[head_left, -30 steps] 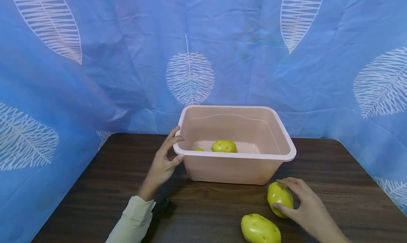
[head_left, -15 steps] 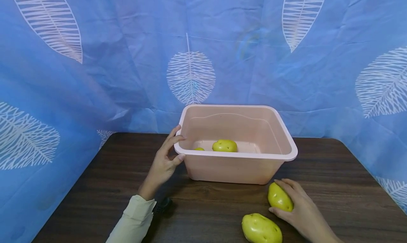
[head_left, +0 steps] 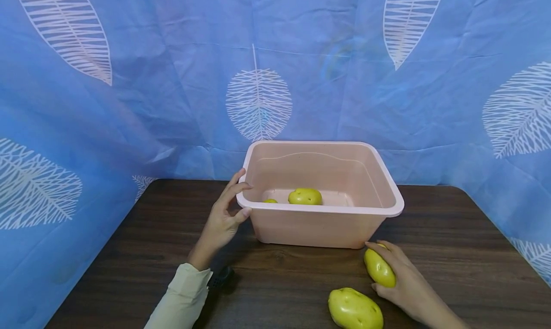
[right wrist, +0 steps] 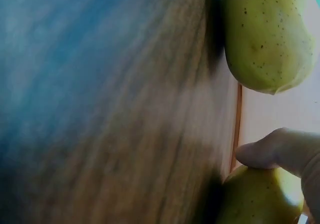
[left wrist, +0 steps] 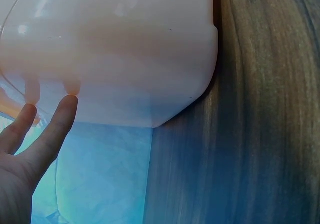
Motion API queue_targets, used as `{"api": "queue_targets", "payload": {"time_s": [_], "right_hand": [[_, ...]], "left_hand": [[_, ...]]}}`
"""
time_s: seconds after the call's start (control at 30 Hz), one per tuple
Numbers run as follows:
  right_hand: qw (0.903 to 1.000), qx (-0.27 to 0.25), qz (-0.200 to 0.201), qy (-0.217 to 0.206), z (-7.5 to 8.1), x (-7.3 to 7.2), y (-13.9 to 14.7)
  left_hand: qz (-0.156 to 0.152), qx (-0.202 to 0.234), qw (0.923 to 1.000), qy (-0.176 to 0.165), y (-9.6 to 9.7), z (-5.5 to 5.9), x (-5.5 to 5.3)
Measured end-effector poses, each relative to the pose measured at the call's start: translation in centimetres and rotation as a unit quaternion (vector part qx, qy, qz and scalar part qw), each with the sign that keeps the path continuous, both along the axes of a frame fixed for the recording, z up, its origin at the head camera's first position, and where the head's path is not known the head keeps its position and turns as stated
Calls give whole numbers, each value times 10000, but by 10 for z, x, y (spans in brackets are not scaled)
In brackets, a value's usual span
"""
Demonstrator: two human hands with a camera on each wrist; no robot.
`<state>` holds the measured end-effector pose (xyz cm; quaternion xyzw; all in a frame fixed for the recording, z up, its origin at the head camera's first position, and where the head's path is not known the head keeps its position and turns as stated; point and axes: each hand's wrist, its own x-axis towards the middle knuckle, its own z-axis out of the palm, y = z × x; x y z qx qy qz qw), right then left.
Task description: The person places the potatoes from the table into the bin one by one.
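At its front left corner, the pink plastic basin (head_left: pixel 318 228) is gripped by my left hand (head_left: pixel 221 224), with fingers over the rim and the thumb at the front. In the left wrist view, two fingertips (left wrist: pixel 70 102) meet the basin's outer wall (left wrist: pixel 135 74). My right hand (head_left: pixel 406 283) holds a yellow-green potato (head_left: pixel 380 268) near the basin's front right corner, thumb on one side and fingers on the other. The thumb (right wrist: pixel 270 149) shows on that potato (right wrist: pixel 260 199) in the right wrist view. A second potato (head_left: pixel 355 309) lies on the table nearer the front.
Inside the basin lies a potato (head_left: pixel 304 196), and part of another yellow-green one (head_left: pixel 270 201) shows over the front rim. A small dark object (head_left: pixel 221 276) is beside the left wrist. Behind the dark wooden table (head_left: pixel 142 252) hangs a blue curtain (head_left: pixel 172 80) with white leaves.
My right hand has closed further round the potato, its fingers and thumb shifting slightly left. The left hand stays on the basin's rim, and the view has shifted slightly.
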<state>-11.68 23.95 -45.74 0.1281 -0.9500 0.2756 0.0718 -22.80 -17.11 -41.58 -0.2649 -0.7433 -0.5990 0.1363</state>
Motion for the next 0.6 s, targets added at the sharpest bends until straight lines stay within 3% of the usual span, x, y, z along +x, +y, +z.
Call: {"api": "queue_targets", "payload": {"time_s": [0.13, 0.43, 0.6], "right_hand": [[9998, -122, 104, 120, 0, 1, 3], [9965, -607, 163, -553, 4, 4, 17], [9911, -1091, 369, -671, 5, 7, 28]], "left_hand": [[-42, 7, 10000, 47, 0, 1, 1], [0, 12, 10000, -49, 0, 1, 0], [16, -8, 10000, -74, 0, 1, 1]]}}
